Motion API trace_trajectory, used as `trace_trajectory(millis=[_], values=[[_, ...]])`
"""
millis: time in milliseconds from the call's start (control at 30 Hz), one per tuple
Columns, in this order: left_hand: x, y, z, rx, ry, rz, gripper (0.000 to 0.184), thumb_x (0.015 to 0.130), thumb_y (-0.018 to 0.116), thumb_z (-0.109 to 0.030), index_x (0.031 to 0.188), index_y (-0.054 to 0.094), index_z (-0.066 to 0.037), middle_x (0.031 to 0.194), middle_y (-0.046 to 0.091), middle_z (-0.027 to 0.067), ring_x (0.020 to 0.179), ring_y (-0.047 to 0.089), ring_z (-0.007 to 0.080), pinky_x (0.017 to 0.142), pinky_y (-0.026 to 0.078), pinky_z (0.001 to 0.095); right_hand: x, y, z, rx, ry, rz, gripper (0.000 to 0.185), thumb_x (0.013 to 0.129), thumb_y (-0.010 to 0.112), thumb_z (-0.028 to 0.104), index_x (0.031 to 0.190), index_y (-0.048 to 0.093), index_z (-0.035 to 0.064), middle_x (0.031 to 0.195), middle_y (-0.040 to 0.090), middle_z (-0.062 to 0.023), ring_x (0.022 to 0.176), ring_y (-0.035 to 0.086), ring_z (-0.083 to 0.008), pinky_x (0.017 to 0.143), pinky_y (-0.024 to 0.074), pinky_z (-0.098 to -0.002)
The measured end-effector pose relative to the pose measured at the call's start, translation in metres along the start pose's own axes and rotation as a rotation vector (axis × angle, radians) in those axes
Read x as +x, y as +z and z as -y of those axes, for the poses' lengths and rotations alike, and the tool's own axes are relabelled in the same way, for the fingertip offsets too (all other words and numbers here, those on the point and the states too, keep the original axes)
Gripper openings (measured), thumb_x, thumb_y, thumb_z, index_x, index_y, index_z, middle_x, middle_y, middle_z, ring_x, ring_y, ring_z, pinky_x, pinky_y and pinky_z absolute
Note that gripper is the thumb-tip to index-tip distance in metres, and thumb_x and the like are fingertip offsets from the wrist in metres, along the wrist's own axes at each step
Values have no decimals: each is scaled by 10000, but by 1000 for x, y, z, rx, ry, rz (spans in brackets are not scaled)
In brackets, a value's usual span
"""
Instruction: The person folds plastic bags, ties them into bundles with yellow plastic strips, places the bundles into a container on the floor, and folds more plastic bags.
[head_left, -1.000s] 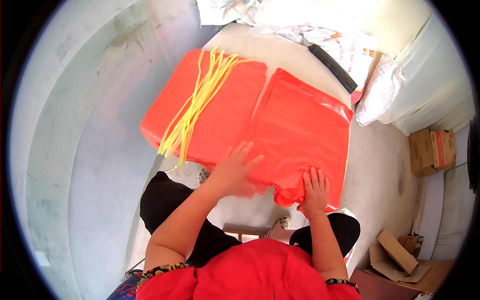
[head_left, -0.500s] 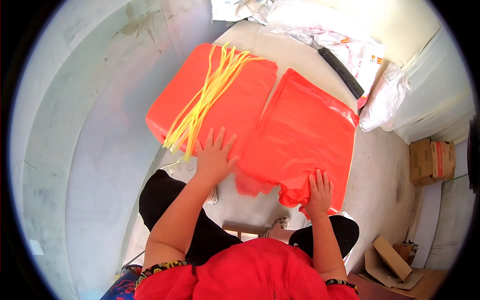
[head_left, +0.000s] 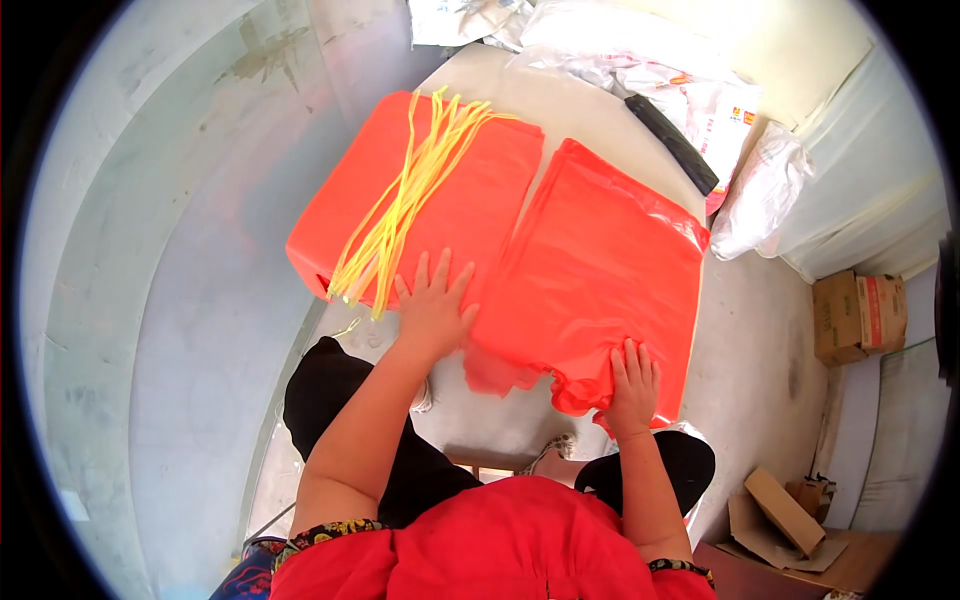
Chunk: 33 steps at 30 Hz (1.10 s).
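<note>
Two stacks of thin red plastic sheets or bags lie side by side on a pale table: a left stack (head_left: 470, 190) and a right stack (head_left: 610, 260). A bundle of yellow strips (head_left: 400, 210) rests across the left stack. My left hand (head_left: 435, 312) lies with fingers spread on the near edge of the red plastic, just right of the strips' lower ends. Flat on the near right corner of the right stack is my right hand (head_left: 632, 392), fingers stretched out. Beside it, the plastic edge is crumpled and hangs over the table's front.
At the table's (head_left: 500, 75) far side lie white printed sacks (head_left: 690, 100) and a black roll-like object (head_left: 672, 143). A white wrapped bundle (head_left: 765, 190) leans at the right. Cardboard boxes (head_left: 840, 325) stand on the floor; a pale wall (head_left: 210, 300) runs along the left.
The view has shifted slightly. My left hand has slid a little to the right over the red plastic; my right hand stays in about the same place.
</note>
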<state>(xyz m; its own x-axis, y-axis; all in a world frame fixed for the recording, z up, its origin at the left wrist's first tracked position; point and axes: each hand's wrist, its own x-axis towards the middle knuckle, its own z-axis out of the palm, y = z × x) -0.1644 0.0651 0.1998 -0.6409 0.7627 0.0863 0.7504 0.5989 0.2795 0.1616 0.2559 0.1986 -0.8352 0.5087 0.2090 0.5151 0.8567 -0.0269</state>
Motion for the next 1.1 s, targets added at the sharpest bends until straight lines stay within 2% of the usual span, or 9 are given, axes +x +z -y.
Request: trace_trajectory(millis=[600,767,867,1100], values=[[17,12,2,-28,-2,-57,697,919,638,-443,1571,473,-260,1702,302,118,1581,199,422,1191,145,768,-1,2,-1,5,-8,-13,697,811,738,212,1471,537,111,1616,448,-132,1505,387,-378,1210,282,-551],[15,8,0,-54,-1,-67,716,923,649,-492,1572,474,-245,1691,322,138,1576,218,423,1209,145,736,-1,3,-1,2,-8,-8,720,799,747,203,1480,529,117,1622,441,-124,1510,379,-375,1217,272,-548],[15,6,1,-64,15,-85,731,930,648,-524,1578,467,-239,1688,326,148,1578,216,420,1217,153,719,-2,15,-9,-44,-45,-65,1246,316,993,202,1464,516,135,1612,434,-139,1487,390,-407,1172,325,-588],[14,7,6,2,4,-48,742,953,629,-525,1608,424,-242,1707,289,146,1592,183,408,1222,159,707,-1,12,-7,-15,-29,-64,1244,312,989,189,1463,520,141,1610,439,-136,1484,394,-404,1173,324,-587]])
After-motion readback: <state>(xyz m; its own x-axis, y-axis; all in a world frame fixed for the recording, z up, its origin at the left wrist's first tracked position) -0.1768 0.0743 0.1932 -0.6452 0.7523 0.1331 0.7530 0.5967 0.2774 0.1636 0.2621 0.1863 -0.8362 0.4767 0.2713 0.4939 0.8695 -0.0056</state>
